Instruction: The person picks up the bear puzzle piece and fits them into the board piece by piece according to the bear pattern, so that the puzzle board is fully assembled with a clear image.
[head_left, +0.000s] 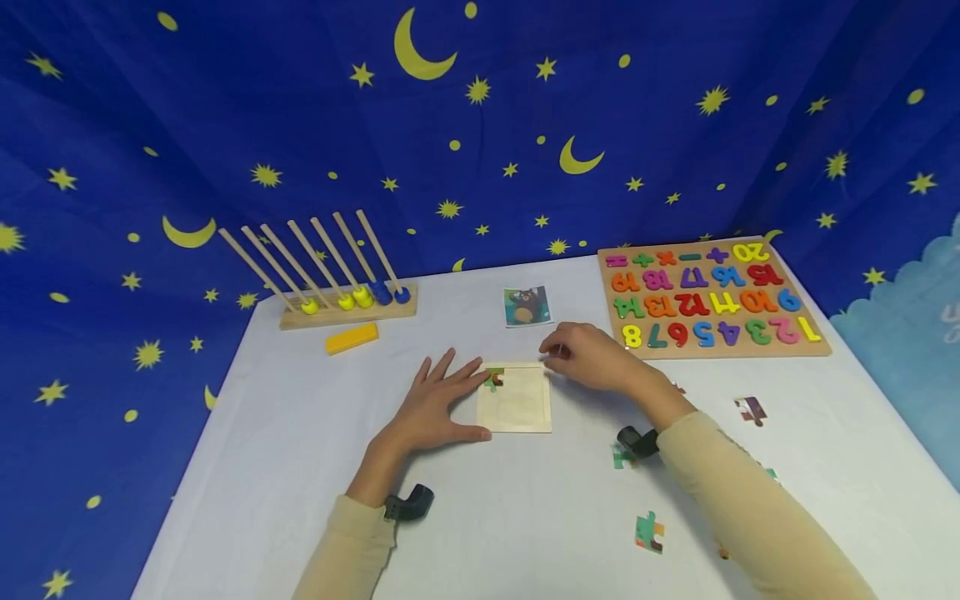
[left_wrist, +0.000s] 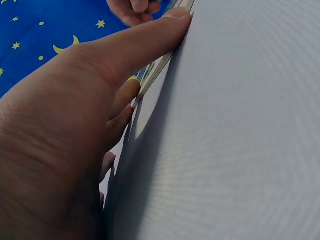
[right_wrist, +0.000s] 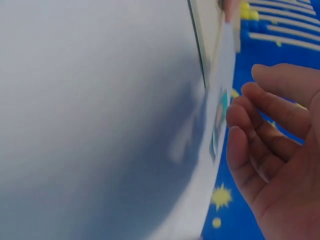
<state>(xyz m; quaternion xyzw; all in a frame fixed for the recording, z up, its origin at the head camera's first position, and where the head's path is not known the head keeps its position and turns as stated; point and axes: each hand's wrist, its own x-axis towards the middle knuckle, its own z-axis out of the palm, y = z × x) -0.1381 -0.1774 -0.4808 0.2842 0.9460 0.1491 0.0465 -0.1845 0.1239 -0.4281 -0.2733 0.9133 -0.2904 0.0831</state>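
Note:
A shallow wooden puzzle tray (head_left: 517,408) lies on the table. One green-and-brown puzzle piece (head_left: 493,378) sits in its upper left corner. My left hand (head_left: 429,408) is spread at the tray's left side, its index finger near the top corner and its thumb touching the lower one; the left wrist view shows that thumb (left_wrist: 150,37) against the tray edge. Just off the tray's upper right corner hovers my right hand (head_left: 588,357). Its fingers (right_wrist: 270,140) are loosely bent with nothing between them and the thumb. A bear picture card (head_left: 527,307) lies beyond the tray.
Loose puzzle pieces (head_left: 649,532) lie to the right, some partly hidden by the right arm. A number board (head_left: 712,300) stands at the back right. At the back left are a peg rack (head_left: 348,312) with beads and a yellow block (head_left: 352,338).

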